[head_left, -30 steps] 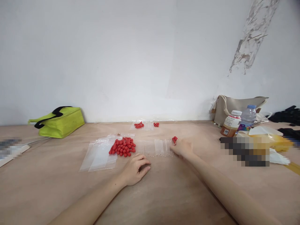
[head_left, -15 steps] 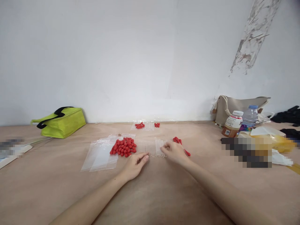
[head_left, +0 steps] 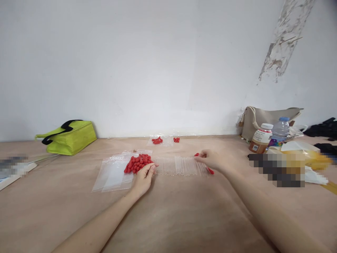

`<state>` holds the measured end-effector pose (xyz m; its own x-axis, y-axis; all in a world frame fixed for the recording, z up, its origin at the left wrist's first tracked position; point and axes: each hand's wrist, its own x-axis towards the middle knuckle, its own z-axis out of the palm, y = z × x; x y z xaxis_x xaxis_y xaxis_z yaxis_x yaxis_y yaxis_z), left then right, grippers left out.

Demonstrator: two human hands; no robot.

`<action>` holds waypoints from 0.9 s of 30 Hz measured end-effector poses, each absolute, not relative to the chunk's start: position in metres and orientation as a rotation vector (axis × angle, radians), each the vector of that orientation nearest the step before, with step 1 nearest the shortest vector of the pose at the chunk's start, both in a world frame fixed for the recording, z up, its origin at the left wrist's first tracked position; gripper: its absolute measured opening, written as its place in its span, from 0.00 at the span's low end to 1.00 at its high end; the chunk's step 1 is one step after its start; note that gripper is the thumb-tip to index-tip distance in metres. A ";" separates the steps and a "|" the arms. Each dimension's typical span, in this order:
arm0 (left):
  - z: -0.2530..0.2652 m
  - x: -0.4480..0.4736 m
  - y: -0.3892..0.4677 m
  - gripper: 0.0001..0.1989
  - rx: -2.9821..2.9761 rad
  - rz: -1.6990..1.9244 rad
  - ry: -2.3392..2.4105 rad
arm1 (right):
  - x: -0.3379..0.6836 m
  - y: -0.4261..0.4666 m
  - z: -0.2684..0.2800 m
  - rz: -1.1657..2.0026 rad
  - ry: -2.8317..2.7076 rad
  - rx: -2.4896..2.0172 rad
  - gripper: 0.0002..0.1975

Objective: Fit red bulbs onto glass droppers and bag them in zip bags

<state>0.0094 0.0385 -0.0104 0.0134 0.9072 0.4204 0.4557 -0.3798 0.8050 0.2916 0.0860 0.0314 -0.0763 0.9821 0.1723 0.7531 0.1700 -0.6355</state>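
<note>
The pile of red pieces [head_left: 135,163] lies at the left hand [head_left: 143,177], which overlaps its near right edge. Thumb and forefinger are together, but I cannot tell whether they pinch anything. The row of clear sticks [head_left: 185,166] runs from beside this hand to beneath the right hand [head_left: 209,160], whose fingers are bent over the row's right end; its grip cannot be told. Loose red pieces [head_left: 211,171] show just beside the right hand, partly hidden by it. The bags [head_left: 116,177] lie left of the pile.

Compared with half a second ago, the left hand has shifted left, from the sticks' near edge to the pile. The right hand has moved right, and the row now reaches farther right, covering part of the loose red pieces' spot.
</note>
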 end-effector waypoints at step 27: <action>-0.012 0.015 0.024 0.14 2.616 1.118 1.230 | 0.342 0.113 0.021 0.648 -1.905 -1.766 0.08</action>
<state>0.0149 0.0241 -0.0121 0.4250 0.6848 0.5920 0.6546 -0.6842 0.3215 0.3416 0.1126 0.0208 -0.0698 0.9974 0.0162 0.7809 0.0648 -0.6213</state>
